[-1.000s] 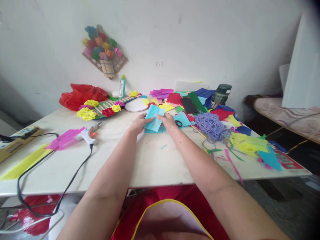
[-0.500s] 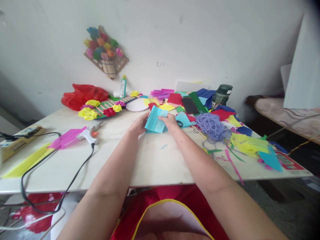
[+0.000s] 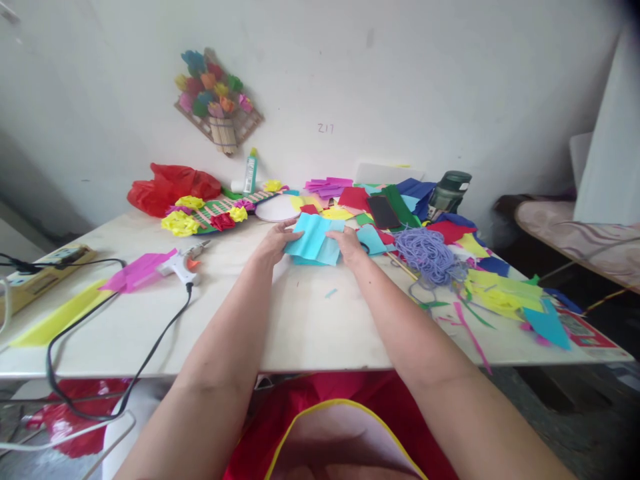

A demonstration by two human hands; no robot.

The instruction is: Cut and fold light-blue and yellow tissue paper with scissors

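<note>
A piece of light-blue crepe paper (image 3: 314, 239), creased down its middle, is held up over the table between both hands. My left hand (image 3: 278, 241) pinches its left edge, thumb on top. On the opposite edge my right hand (image 3: 347, 244) grips it, also with the thumb on top. The black scissors handle (image 3: 365, 248) shows partly just right of my right hand, beside another light-blue paper piece (image 3: 373, 241). A small blue scrap (image 3: 331, 293) lies on the table below the held paper.
To the left are a hot glue gun (image 3: 181, 265) with its cord, pink paper (image 3: 137, 272) and a power strip (image 3: 47, 277). A flower-decorated craft piece (image 3: 215, 217) lies behind. On the right sit purple yarn (image 3: 429, 253), a phone (image 3: 383, 212) and a dark bottle (image 3: 450, 192).
The blue paper has been spread wider and flatter, and my hands have moved slightly apart. The whole view has shifted a little.
</note>
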